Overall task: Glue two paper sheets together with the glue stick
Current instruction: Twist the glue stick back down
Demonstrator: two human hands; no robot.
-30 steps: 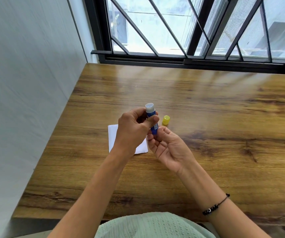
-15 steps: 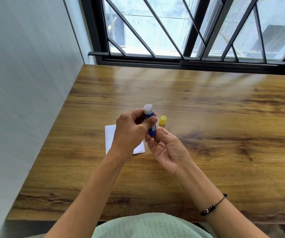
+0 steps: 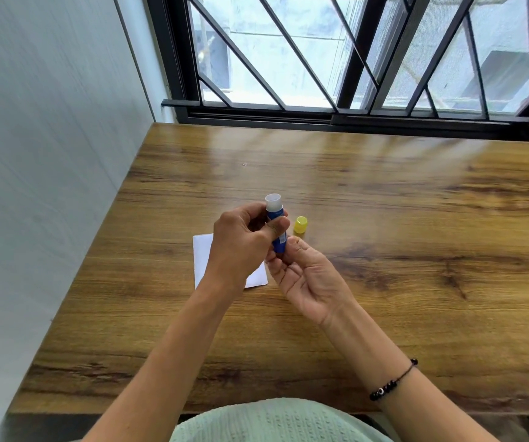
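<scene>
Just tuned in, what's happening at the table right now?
A person is holding an uncapped blue glue stick upright above the wooden table. The left hand grips its barrel, and the right hand pinches its base, perhaps to wind the glue up. The yellow cap stands on the table just beyond. White paper lies under the hands, with no glue visibly applied yet.

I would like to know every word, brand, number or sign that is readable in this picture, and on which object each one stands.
No text can be read with certainty.
Blue glue stick tube with white open top, held by the left hand and right hand: a pale label patch, too small and blurred to read.
Yellow plastic cap: no print visible.
White paper sheet: blank where visible.
</scene>
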